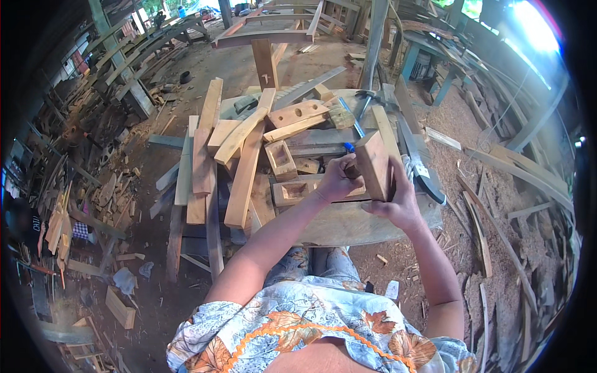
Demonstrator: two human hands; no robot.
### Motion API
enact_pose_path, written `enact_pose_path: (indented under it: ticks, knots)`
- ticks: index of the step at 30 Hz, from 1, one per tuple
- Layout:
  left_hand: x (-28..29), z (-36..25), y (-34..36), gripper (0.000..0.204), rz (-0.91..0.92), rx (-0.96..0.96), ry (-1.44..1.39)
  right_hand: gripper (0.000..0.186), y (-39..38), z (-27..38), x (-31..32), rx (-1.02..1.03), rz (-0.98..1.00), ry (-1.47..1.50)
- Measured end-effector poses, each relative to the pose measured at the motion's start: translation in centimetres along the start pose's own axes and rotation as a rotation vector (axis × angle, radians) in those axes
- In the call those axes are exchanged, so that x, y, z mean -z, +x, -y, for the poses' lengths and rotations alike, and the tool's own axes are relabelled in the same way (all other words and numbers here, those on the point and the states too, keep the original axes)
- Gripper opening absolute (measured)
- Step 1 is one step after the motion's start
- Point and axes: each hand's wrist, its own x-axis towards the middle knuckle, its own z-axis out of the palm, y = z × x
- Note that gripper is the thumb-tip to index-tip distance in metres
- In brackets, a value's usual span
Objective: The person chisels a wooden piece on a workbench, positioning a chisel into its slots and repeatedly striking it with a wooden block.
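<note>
A brown wooden block (374, 166) is raised above the workbench (348, 229), tilted with one broad face toward me. My right hand (403, 204) wraps round its right side and lower edge. At the block's left side, my left hand (339, 180) has its fingers curled; a dark piece by the fingertips is partly hidden, and I cannot make out what it is. Just beyond the left hand shows a small blue object (349, 147). Near both hands lie a wooden block with a rectangular hollow (281, 160) and a longer hollowed block (292, 193). A handsaw (426, 184) with a black handle rests right of my right hand.
Several boards (249, 177) overlap on the bench's left side. Behind them sits a block with round holes (298, 114). A hammer (365, 102) lies at the back. A post (374, 43) stands beyond the bench, and offcuts (479, 233) litter the floor.
</note>
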Motion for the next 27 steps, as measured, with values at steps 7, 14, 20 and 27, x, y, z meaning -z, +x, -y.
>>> enact_pose_path:
  ticks: [7, 14, 20, 27]
  knots:
    - [1.7, -0.5, -0.4, 0.014, -0.391, -0.137, -0.03, 0.104, -2.1, -6.0, -1.6, -0.085, -0.142, 0.591]
    - [3.7, -2.1, -2.0, 0.015, -0.567, -0.186, 0.005, 0.097, -3.4, -13.0, -6.9, -0.428, -0.192, 0.523]
    - [3.3, -1.9, -1.9, 0.016, -0.432, -0.177, 0.093, 0.095, -4.0, -13.9, -7.3, -0.316, -0.109, 0.565]
    - [2.2, -1.0, -0.6, 0.015, -0.305, -0.152, 0.24, 0.098, -4.3, -14.9, -8.2, -0.257, -0.143, 0.421]
